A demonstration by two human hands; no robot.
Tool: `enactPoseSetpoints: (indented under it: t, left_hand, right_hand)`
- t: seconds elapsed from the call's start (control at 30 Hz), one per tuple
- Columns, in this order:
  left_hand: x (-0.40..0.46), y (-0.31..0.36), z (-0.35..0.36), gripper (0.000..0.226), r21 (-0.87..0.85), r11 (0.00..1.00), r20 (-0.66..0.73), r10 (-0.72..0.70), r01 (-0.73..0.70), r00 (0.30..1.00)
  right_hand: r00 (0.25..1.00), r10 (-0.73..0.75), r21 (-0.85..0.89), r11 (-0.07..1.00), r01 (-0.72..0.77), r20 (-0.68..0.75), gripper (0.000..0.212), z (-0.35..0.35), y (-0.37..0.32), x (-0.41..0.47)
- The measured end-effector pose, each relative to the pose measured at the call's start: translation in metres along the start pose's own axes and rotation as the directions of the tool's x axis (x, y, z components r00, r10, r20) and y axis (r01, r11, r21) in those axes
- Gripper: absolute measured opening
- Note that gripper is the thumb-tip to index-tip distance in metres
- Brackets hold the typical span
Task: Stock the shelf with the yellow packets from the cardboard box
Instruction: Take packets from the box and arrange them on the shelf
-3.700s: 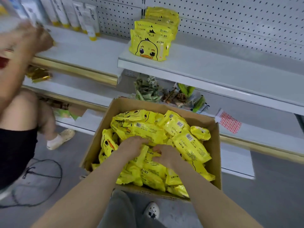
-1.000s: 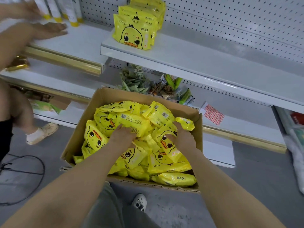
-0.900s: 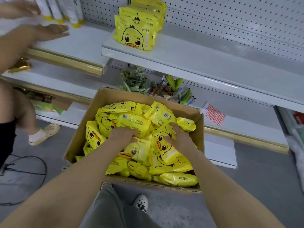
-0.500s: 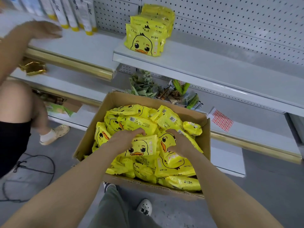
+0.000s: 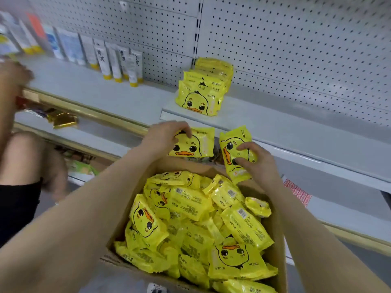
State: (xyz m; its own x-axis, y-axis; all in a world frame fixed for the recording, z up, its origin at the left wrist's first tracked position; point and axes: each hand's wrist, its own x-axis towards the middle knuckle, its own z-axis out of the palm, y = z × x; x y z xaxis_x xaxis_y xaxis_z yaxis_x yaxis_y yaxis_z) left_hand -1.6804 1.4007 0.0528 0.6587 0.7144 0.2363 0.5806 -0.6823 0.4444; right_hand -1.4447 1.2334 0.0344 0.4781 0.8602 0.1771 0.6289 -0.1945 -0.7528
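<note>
- Two yellow packets are lifted out, one per hand, both held in the air above the far end of the cardboard box [image 5: 124, 233] and below the front edge of the shelf [image 5: 296, 132].
- Left hand [image 5: 163, 138] grips the left packet [image 5: 194, 143]: fingers curled over its top left corner, duck face upright and facing out.
- Right hand [image 5: 258, 163] grips the right packet [image 5: 234, 149]: fingertips pinch its right edge and front, packet turned so the duck face lies sideways, tilted.
- The two held packets sit just beside each other, a narrow gap between, not touching.
- Loose packets in the box [image 5: 190, 229] fill it in a jumbled pile, some face up, some showing the printed back with barcode.
- Stocked row of packets [image 5: 201, 96] stands upright on the shelf, near its left end, running back toward the pegboard wall [image 5: 296, 49]. Front one shows the duck face.
- The rest of that shelf, to the right of the row, is bare white board.
- Neighbouring shelf section [image 5: 95, 94] on the left, gold front trim, carries white tubes with yellow caps [image 5: 118, 64] standing along the back.
- Gold foil packs [image 5: 62, 120] lie on the lower shelf at left.
- Second person at far left: a blurred hand [image 5: 12, 77] at the gold trim, bare knee [image 5: 23, 157] below it.
- Red-printed white label [image 5: 298, 192] sits on the lower shelf at right of the box.
</note>
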Motion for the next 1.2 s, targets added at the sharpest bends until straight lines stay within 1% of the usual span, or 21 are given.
enactPoseSetpoints:
  t: [0.1,0.23,0.27,0.37,0.43,0.5,0.63,0.77,0.87,1.0,1.07,1.13,1.2]
  left_hand:
    - [0.044,-0.005,-0.019,0.045,0.114,0.992,-0.072,0.061,-0.053,0.996]
    - [0.097,-0.005,-0.028,0.052,0.249,0.957,-0.099,0.178,-0.149,0.979]
    - [0.109,-0.006,-0.027,0.053,0.273,0.947,-0.093,0.2,-0.169,0.975]
    - [0.135,-0.01,-0.016,0.053,0.327,0.919,-0.018,0.238,-0.22,0.971]
    - [0.145,-0.013,-0.008,0.053,0.344,0.908,0.047,0.236,-0.237,0.971]
    - [0.152,-0.014,0.0,0.059,0.352,0.9,0.094,0.239,-0.257,0.966]
    - [0.163,-0.02,0.006,0.059,0.365,0.868,0.046,0.344,-0.336,0.938]
    - [0.17,-0.029,0.01,0.061,0.337,0.858,-0.011,0.416,-0.388,0.909]
    - [0.168,-0.031,0.009,0.062,0.288,0.869,-0.031,0.428,-0.402,0.903]
    - [0.166,-0.028,0.003,0.051,0.259,0.874,-0.041,0.435,-0.411,0.9]
    - [0.166,-0.021,0.002,0.041,0.201,0.89,-0.1,0.433,-0.408,0.896]
    - [0.171,-0.004,0.002,0.033,0.1,0.916,-0.183,0.402,-0.389,0.897]
    - [0.182,0.022,0.004,0.039,0.01,0.931,-0.223,0.359,-0.366,0.906]
  right_hand:
    - [0.999,0.002,0.0,1.0,-0.002,-0.033,0.032,-0.004,-0.009,0.02]
    - [0.998,-0.003,-0.023,1.0,0.001,-0.056,0.031,-0.013,-0.014,0.043]
    - [0.998,0.0,-0.026,1.0,-0.002,-0.068,0.031,-0.015,-0.014,0.048]
    - [0.995,0.015,-0.035,0.999,-0.018,-0.094,0.031,-0.019,-0.014,0.062]
    - [0.994,0.023,-0.038,0.999,-0.027,-0.106,0.032,-0.021,-0.012,0.07]
    - [0.992,0.03,-0.039,0.999,-0.035,-0.12,0.032,-0.023,-0.009,0.076]
    - [0.989,0.038,-0.049,0.998,-0.045,-0.142,0.031,-0.025,-0.008,0.089]
    - [0.989,0.034,-0.025,0.999,-0.038,-0.144,0.032,-0.023,-0.011,0.1]
    - [0.99,0.015,-0.018,1.0,-0.018,-0.143,0.032,-0.02,-0.014,0.105]
    - [0.99,0.025,-0.013,1.0,-0.027,-0.14,0.033,-0.019,-0.015,0.115]
    - [0.988,0.036,-0.016,0.999,-0.038,-0.148,0.034,-0.022,-0.016,0.122]
    - [0.986,0.037,-0.013,0.999,-0.04,-0.164,0.035,-0.027,-0.019,0.128]
    - [0.987,0.021,-0.03,0.999,-0.026,-0.158,0.039,-0.036,-0.023,0.136]
